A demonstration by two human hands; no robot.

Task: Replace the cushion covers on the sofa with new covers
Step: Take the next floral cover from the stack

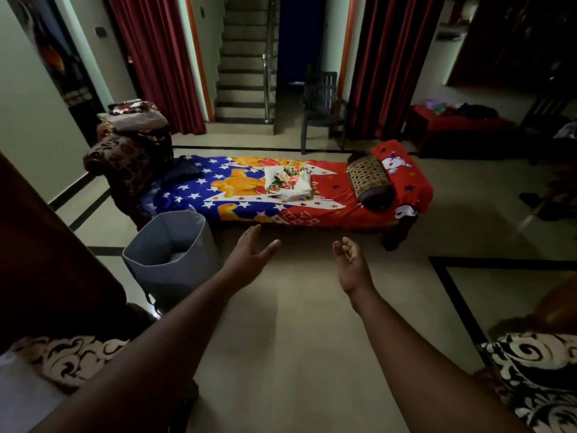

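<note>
A low sofa-bed lies across the room, draped in a blue, white and red sheet with stars and orange bears. On its middle rests a folded white floral cover. At its right end lean a woven-patterned cushion and a dark brown bolster. A dark blue cushion lies at the left end. My left hand and my right hand reach forward over the floor, both empty, fingers relaxed, short of the sofa-bed.
A grey fabric bin stands on the floor left of my left hand. A patterned armchair with piled blankets sits at the left end. A dark plastic chair stands behind, by the stairs. Patterned sofa arms flank me.
</note>
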